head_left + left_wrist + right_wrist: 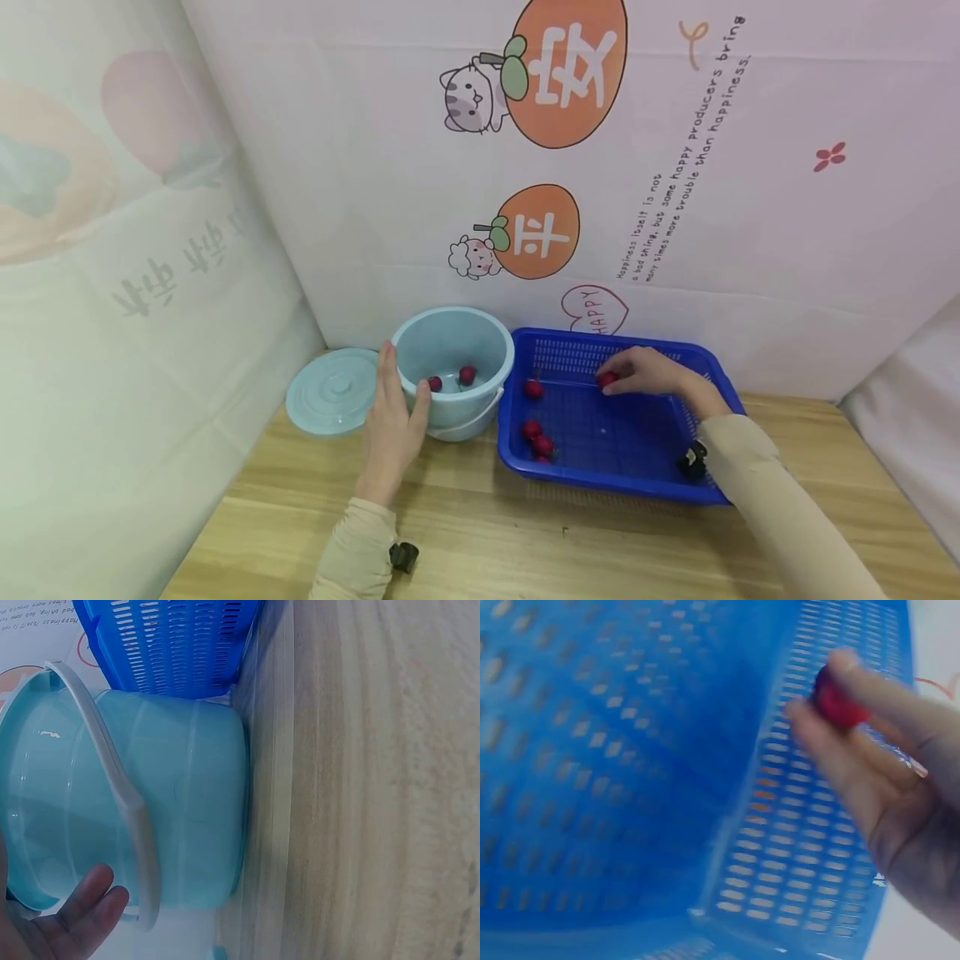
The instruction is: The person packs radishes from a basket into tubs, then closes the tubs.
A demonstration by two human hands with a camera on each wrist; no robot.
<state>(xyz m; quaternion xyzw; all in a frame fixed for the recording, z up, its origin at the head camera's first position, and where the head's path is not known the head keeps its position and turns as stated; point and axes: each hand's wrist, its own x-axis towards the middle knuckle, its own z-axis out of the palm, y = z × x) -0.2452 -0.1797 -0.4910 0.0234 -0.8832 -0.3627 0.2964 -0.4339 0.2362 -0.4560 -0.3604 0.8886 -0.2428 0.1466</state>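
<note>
My right hand (651, 372) pinches a small round red fruit (840, 703) between thumb and fingertips, inside the blue plastic basket (622, 483) near its back wall. Several more red fruits (533, 389) lie along the basket's left side. To its left stands a light blue bucket (459, 414), upright, with two red fruits (467, 375) visible at its bottom. At the bucket's left side is my left hand (395, 425), fingers straight along the rim and thumb toward the front. The bucket's pale handle (135, 810) hangs down across its front.
A round light blue lid (333, 392) lies left of the bucket, partly behind the left hand. Everything stands on a wood-grain table (480, 533). A printed white cloth (405, 167) rises behind the basket and bucket, and another hangs at the left.
</note>
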